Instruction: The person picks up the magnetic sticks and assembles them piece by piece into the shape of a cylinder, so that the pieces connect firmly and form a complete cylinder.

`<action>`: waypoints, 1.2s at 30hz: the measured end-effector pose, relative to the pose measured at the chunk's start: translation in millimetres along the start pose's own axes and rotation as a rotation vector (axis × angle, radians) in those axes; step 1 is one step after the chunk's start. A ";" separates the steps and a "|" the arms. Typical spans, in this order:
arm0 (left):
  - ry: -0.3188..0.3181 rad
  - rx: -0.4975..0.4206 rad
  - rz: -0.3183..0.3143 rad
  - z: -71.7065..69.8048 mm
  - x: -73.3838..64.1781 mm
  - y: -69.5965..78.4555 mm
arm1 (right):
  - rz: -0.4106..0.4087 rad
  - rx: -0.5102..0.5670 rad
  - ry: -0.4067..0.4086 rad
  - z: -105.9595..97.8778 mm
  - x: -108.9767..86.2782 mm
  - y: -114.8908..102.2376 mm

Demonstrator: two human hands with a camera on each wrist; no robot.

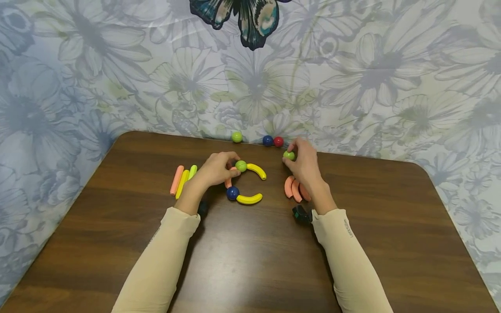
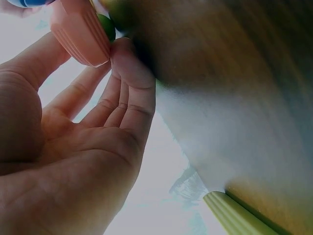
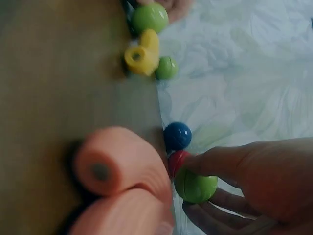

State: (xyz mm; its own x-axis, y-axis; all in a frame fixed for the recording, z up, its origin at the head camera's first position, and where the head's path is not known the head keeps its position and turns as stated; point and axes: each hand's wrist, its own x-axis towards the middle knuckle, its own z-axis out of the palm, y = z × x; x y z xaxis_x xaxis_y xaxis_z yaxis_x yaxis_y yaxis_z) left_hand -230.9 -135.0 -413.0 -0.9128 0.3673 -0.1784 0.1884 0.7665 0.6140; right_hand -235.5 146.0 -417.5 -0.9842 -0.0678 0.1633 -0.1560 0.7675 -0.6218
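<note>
My left hand (image 1: 217,168) grips a curved orange stick (image 2: 80,34) between thumb and fingers. This stick belongs to a chain on the table: a green ball (image 1: 241,166) with a curved yellow stick (image 1: 257,171) at its upper end, and a blue ball (image 1: 232,193) with another yellow stick (image 1: 249,199) at its lower end. Over on the right, my right hand (image 1: 306,165) pinches a second green ball (image 3: 196,186) between thumb and fingers. Just below that hand lie several curved orange sticks (image 1: 296,191), partly hidden by the wrist.
Straight sticks in orange (image 1: 177,180), yellow (image 1: 182,184) and green (image 1: 192,171) lie left of my left hand. Along the table's back edge sit a green ball (image 1: 236,137), a blue ball (image 1: 268,140) and a red ball (image 1: 278,141). Behind them hangs a flowered cloth (image 1: 352,87).
</note>
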 end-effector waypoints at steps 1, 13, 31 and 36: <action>0.003 -0.001 -0.002 -0.2 -0.6 -1.1 | -0.013 0.003 -0.016 0.5 -4.0 -2.3; -0.002 0.003 -0.012 -4.9 -1.4 -2.9 | -0.155 -0.002 -0.201 0.6 -46.3 -27.3; -0.008 -0.003 -0.003 1.8 -0.9 2.0 | -0.166 -0.009 -0.117 15.5 -63.5 -31.8; -0.004 -0.008 0.002 0.9 -1.5 1.4 | -0.226 0.000 -0.102 16.7 -63.1 -31.7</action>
State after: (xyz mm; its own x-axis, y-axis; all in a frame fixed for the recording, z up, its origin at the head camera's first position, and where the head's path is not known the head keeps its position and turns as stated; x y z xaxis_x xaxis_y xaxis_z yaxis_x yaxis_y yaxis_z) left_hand -229.0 -134.0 -412.6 -0.9111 0.3708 -0.1797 0.1874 0.7613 0.6208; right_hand -169.9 115.3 -421.0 -0.9275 -0.3018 0.2205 -0.3735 0.7254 -0.5782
